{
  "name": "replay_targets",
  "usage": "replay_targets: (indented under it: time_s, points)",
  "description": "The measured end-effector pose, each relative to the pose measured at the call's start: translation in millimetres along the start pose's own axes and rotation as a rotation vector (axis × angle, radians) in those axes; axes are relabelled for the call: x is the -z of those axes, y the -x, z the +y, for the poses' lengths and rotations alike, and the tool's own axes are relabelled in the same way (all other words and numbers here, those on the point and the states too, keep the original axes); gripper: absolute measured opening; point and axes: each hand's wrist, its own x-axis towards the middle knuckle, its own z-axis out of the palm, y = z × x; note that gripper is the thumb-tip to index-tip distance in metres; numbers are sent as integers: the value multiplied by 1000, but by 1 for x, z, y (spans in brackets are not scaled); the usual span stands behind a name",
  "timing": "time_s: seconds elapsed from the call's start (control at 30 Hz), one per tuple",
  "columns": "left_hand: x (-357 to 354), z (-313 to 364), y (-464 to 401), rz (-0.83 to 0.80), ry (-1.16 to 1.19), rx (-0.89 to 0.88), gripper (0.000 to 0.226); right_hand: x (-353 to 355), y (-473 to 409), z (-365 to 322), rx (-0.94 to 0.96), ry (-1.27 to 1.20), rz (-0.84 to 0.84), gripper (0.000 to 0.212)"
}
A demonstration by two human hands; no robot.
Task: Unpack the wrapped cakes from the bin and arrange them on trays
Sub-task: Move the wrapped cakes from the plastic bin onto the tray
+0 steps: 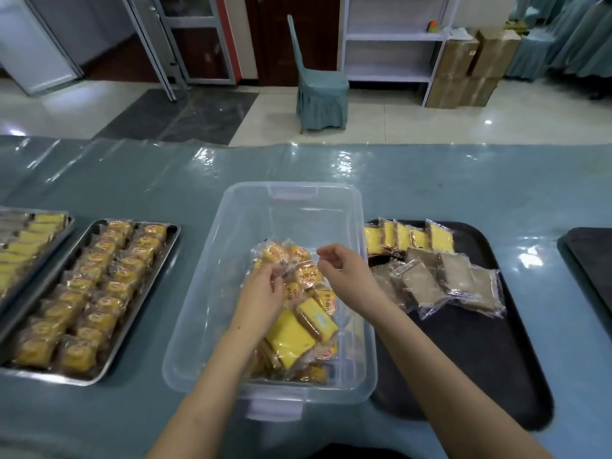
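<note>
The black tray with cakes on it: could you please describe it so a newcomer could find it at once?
Start at the clear bin mid-table. The black tray sits against its right side, holding yellow and brown cakes at its far end. The trays left of the bin are metal.

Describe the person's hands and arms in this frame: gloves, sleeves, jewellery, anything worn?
Nothing worn that shows. The left hand and right hand are bare, no gloves. Both forearms are uncovered up to the bottom edge of the picture, so no sleeve or cuff is in view. No watch, bracelet or ring can be made out on either wrist or on the fingers.
</note>
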Motion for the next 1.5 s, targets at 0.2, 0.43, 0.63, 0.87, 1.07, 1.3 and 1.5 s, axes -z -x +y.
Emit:
replay_targets:
  time_s: [0.2, 0.43, 0.63, 0.87, 1.07, 1.3, 1.5]
  points:
    - [5, -51, 0, -293, -242, 113, 31, -46, -1, 9, -183, 410, -282, 51]
    - [-1, -75, -16, -656, -324, 275, 52, -81, -1, 12, -296, 735, -492, 73]
    - [-9, -75, -15, -703, -267, 348, 71, -95, -8, 32, -391, 761, -482, 42]
    - [-2, -85, -23, -634, 117, 540, 44, -91, -15, 38, -373, 662, -364, 29]
    - [7, -85, -27, -445, 415, 578, 40, -80, -18, 29, -351, 359, -247, 29]
    - [14, -75, -27, -247, 696, 528, 46, -81, -15, 24, -228, 212, -124, 49]
    - [18, -70, -29, -150, 892, 456, 63, -88, -12, 14, -109, 81, -71, 35]
